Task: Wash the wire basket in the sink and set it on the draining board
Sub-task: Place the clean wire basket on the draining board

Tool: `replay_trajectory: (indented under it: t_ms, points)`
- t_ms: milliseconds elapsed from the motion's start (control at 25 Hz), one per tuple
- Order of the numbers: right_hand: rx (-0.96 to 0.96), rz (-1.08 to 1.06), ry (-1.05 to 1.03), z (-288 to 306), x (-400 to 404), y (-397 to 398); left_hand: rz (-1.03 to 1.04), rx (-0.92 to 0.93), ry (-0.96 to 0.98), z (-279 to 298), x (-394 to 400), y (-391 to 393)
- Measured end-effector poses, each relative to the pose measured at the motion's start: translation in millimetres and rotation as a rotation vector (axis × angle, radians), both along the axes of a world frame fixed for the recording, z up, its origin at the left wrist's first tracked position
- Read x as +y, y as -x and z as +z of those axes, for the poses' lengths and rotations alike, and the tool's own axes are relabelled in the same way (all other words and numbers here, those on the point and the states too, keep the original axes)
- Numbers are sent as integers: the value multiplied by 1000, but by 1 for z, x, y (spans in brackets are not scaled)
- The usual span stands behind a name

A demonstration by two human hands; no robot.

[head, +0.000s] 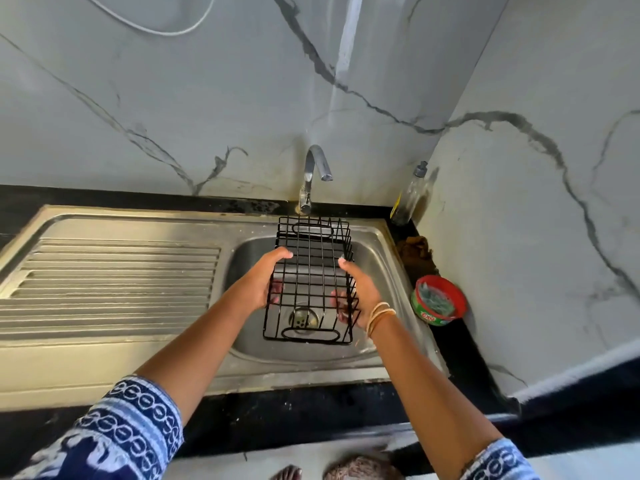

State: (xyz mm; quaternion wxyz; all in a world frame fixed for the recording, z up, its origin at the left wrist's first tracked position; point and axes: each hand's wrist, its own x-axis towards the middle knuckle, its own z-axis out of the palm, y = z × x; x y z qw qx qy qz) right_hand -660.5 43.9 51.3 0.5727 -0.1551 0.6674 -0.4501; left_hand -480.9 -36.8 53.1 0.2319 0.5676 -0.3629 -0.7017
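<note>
You hold the black wire basket over the sink, just in front of the tap, its long axis running away from you toward the wall and its far end tipped slightly up. Your left hand has its fingers clamped on the left long side; your right hand grips the right side the same way. The ribbed draining board lies to the left, and a green soap tub sits on the table to the right.

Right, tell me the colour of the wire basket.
Black, all over. The wire basket shows best in the head view, held over the sink.
</note>
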Motion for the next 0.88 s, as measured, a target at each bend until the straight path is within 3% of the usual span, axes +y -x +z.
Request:
replay_trajectory:
  t_ms: [160,280,440,520,640,720,880]
  points:
    - [-12,-16,-139,17,10,-9,-187,-78,-36,11,28,-21]
    - [-30,8,-208,33,13,-13,-197,-79,-46,26,39,-33]
    - [15,-69,60,57,14,-25,-60,65,99,38,38,-43]
    - [87,-69,172,52,15,-32,-33,39,103,34,31,-42]
    - [-17,-2,-24,31,16,-49,-93,-98,-51,25,24,-47]
    - [1,-37,-71,17,17,-57,-114,-72,-151,5,20,-56]
    - [77,-176,105,5,5,-62,-123,-23,98,2,12,-61]
